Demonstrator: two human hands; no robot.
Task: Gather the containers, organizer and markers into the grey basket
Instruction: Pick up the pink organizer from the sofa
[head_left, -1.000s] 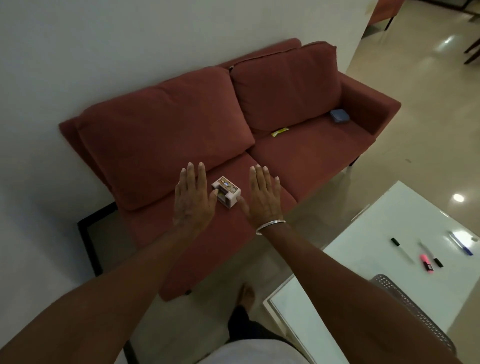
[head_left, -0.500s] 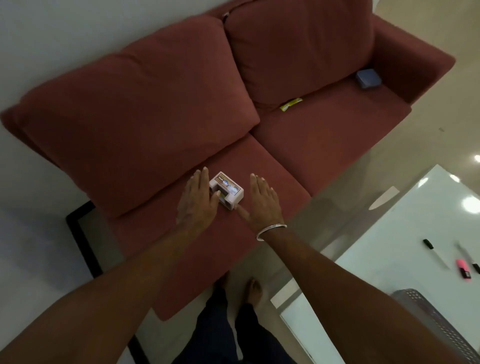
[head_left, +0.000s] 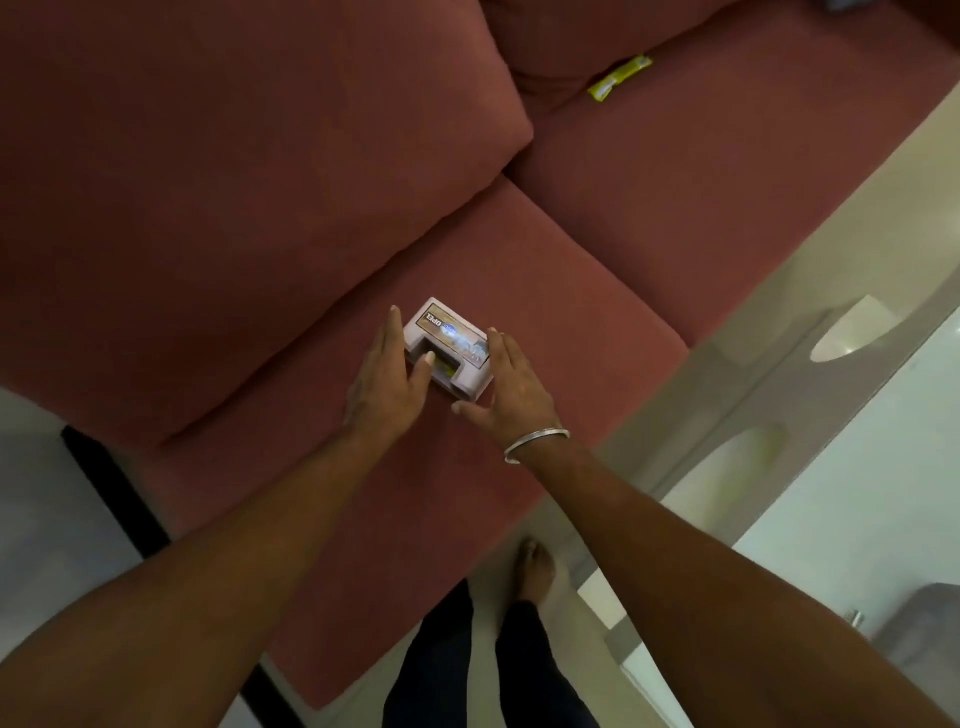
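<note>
Fingers (head_left: 393, 332) of left hand (head_left: 387, 379): straight, flat against organizer's (head_left: 449, 345) left side, thumb at its front recess. Fingers (head_left: 497, 345) of right hand (head_left: 511, 387): straight, laid along its right side, thumb spread clear.

Change: a second ago both hands flanked it with gaps; now both have closed in to touch.

Organizer: white, labelled, resting on sofa seat (head_left: 519, 260), not yet lifted.

Basket (head_left: 919, 623): blurred, well apart at right on tabletop (head_left: 857, 493).

Status: two-handed clamp forming; lift and carry to basket outstanding.
</note>
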